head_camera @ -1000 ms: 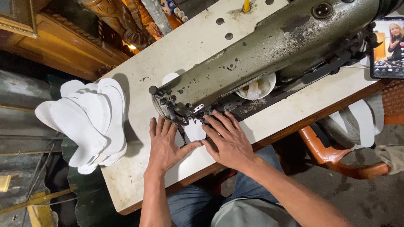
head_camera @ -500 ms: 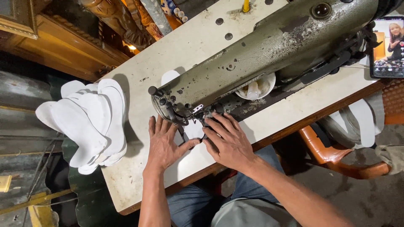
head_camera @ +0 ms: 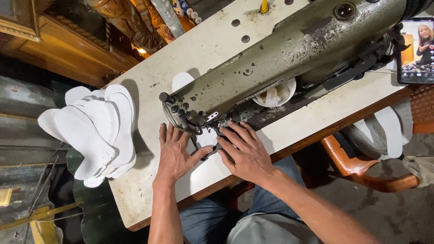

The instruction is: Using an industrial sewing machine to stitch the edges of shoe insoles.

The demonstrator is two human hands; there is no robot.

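Observation:
A worn olive-green sewing machine [head_camera: 289,58] stands on a cream table [head_camera: 149,190]. Under its needle end lies a white sole-shaped piece [head_camera: 205,138]; its far tip shows behind the machine head. My left hand [head_camera: 174,153] lies flat on the piece left of the presser foot, fingers spread toward the machine. My right hand [head_camera: 246,151] presses the piece from the right, fingertips close to the needle. Both hands hold the piece down flat on the table.
A stack of white sole-shaped pieces [head_camera: 95,129] overhangs the table's left edge. A small white bowl [head_camera: 273,95] sits beside the machine. A phone [head_camera: 416,49] with a lit screen leans at the right. An orange chair [head_camera: 361,167] with more white pieces stands lower right.
Both hands stay on the white piece at the needle; their position has barely shifted.

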